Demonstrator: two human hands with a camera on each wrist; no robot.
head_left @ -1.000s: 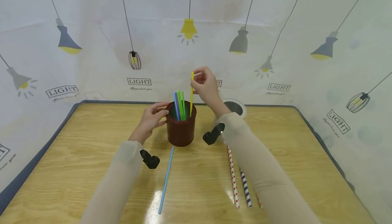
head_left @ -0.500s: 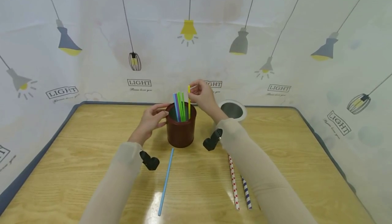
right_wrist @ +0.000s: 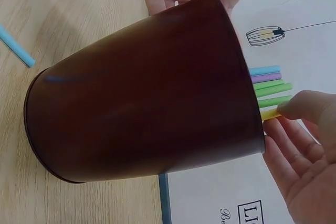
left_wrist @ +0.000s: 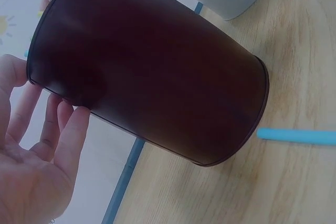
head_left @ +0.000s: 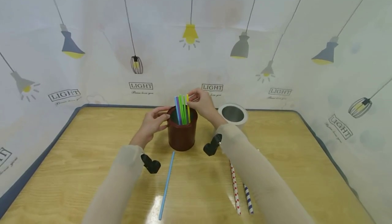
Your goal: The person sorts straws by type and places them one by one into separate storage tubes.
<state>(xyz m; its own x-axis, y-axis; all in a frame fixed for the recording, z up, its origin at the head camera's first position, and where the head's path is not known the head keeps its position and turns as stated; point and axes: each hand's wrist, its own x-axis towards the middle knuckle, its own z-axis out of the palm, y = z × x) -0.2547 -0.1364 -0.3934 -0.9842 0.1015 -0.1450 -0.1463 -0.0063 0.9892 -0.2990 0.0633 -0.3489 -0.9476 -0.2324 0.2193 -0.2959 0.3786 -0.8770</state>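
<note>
Plastic, thin and brightly coloured, is what most of this scene is made of. On the wooden table (head_left: 92,156), left of the middle and near the person, a light blue straw (head_left: 166,185) lies flat, its far end close to the foot of the dark red cup (head_left: 182,134). The left hand (head_left: 152,123) rests straight, relaxed fingers against the cup's left side near the rim, curled round nothing. The cup looks like smooth, stiff plastic, light enough to tip if pushed high up, so a flat hand on its wall is a sensible way to brace it. Inside it stand blue, purple and green straws (head_left: 180,105), and just right of them the yellow straw (head_left: 188,107), its lower part down in the cup. The right hand (head_left: 203,104) pinches the yellow straw's top end between thumb and fingertips. Such a straw is likely very light, slightly bendy and easily crushed, so a soft pinch near the end suits it. To the right and a little farther stands an open metal cup (head_left: 233,114). Near the person on the right lie a red-dotted straw (head_left: 235,190) and a blue-striped straw (head_left: 248,200), side by side, probably paper, partly hidden by the right sleeve.
</note>
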